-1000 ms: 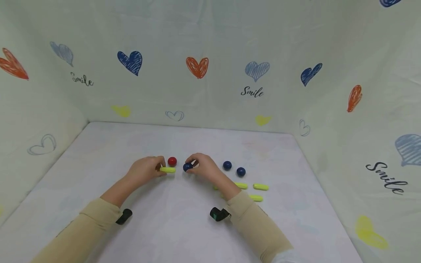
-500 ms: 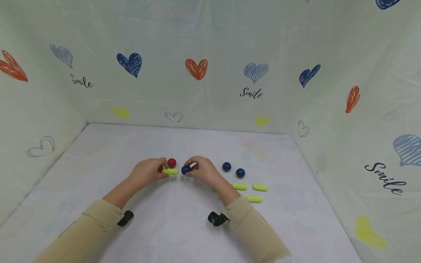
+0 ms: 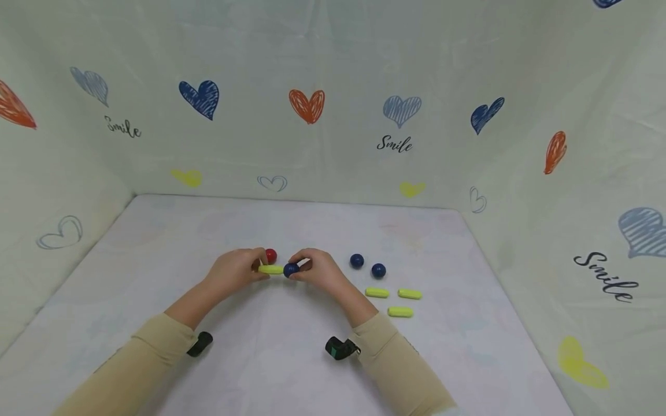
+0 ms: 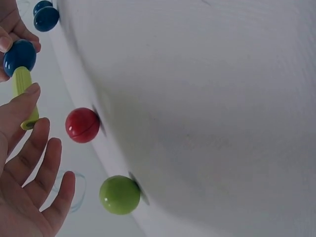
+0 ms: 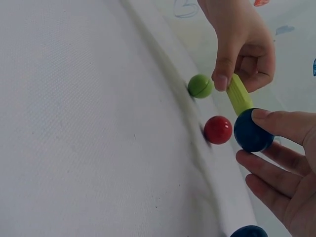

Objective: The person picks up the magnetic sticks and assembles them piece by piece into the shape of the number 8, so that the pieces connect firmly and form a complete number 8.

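My left hand (image 3: 238,270) pinches a yellow-green ribbed stick (image 3: 271,270) between thumb and fingers. A glossy dark blue ball (image 3: 291,270) is held by my right hand (image 3: 321,269), thumb on one side and fingers on the other. The stick's free end meets the blue ball, as both wrist views show; whether it sits inside a hole cannot be seen. Just behind the left fingertips rests a red ball (image 3: 271,256). Both wrist views also show a green ball (image 4: 120,194) on the table, hidden in the head view behind the left hand.
Two more blue balls (image 3: 356,261) lie on the white table (image 3: 270,358) to the right of my right hand. Nearer to me, several yellow-green sticks (image 3: 400,312) lie by the right forearm. A cloth wall (image 3: 343,173) printed with hearts encloses the back and sides.
The gap between the stick and the blue ball has closed: the stick moved right, the ball slightly left, and they now touch. The other balls and sticks stay where they were.
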`<state>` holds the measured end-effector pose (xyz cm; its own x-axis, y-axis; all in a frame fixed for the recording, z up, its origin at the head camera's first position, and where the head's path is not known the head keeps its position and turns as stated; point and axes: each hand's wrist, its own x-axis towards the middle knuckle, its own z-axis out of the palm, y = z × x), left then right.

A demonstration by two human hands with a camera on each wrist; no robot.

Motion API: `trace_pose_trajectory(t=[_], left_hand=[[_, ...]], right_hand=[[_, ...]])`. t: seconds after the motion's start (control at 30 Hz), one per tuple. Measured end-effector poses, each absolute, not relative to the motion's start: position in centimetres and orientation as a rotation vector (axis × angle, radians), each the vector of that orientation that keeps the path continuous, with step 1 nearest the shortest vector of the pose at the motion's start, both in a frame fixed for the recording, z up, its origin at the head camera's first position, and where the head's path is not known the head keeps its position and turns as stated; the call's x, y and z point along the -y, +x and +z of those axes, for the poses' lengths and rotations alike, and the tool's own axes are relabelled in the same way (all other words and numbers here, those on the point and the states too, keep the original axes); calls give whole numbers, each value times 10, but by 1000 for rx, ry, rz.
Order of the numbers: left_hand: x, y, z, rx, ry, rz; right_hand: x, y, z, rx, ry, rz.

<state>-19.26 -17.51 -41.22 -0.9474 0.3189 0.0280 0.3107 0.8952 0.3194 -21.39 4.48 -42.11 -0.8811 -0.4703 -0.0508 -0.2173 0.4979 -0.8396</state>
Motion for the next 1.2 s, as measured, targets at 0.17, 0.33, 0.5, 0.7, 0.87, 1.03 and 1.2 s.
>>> trace_pose_trajectory(t=[0.17, 0.33, 0.5, 0.7, 0.87, 1.03, 1.2], left_hand=[[181, -194, -408, -3012, 474, 538], [191, -194, -405, -3003, 401, 507], [205, -193, -402, -3016, 379, 501], [220, -194, -403, -3052, 392, 523], [226, -199, -408, -3080, 391, 456], [228, -204, -411, -3082, 366, 418], [227, -210, -414, -3050, 363, 380]], right_hand=[[-45, -215, -422, -2466, -587, -1347], [-46, -216, -422, -2465, -583, -1364], [-48, -217, -425, -2457, -562, -1372], [-50, -218, -426, -2445, -564, -1403], [-50, -217, -426, -2449, -569, -1400], [-49, -217, -428, -2443, -573, -1395], [-49, -216, -430, -2434, -561, -1390]])
